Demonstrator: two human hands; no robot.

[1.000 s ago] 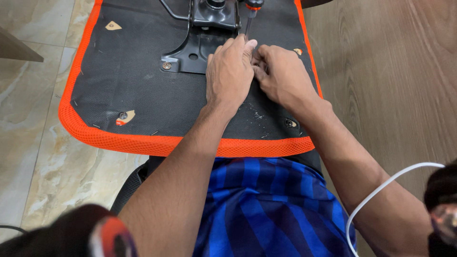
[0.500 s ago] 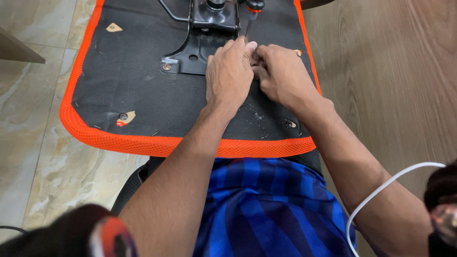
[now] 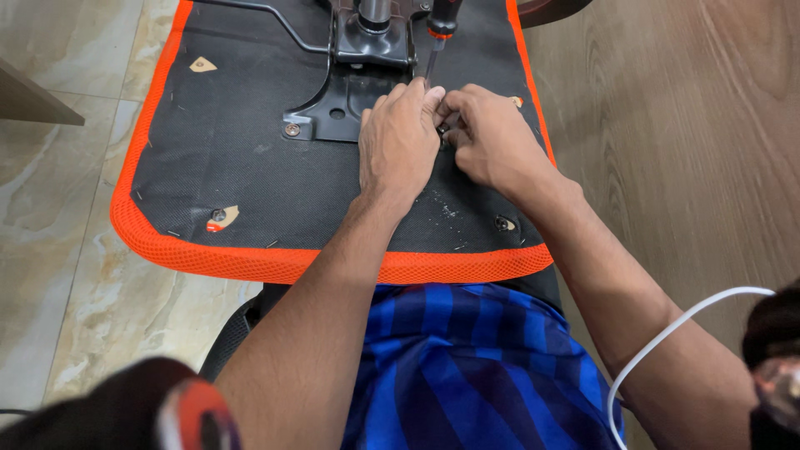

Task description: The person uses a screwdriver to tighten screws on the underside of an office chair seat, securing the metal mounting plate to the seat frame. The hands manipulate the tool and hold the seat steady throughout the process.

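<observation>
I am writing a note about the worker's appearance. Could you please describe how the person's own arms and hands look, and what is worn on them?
Both forearms are bare up to the frame edge: no sleeves show. The left hand and right hand wear no gloves, and no ring or watch is visible. A thin white cable curves beside the right arm. Below the arms, a blue and dark checked garment covers the body.

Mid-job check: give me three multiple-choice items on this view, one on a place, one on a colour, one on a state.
1. Where do both hands meet?
A. on the tile floor
B. by the right edge of the black metal plate
C. on the wooden surface

2. The seat base's rim is:
A. orange
B. green
C. white

3. The screwdriver is:
A. lying flat on the floor
B. standing up at the fingertips
C. resting on the shirt

B: left hand and right hand meet beside the plate.
A: seat base.
B: screwdriver.
</observation>
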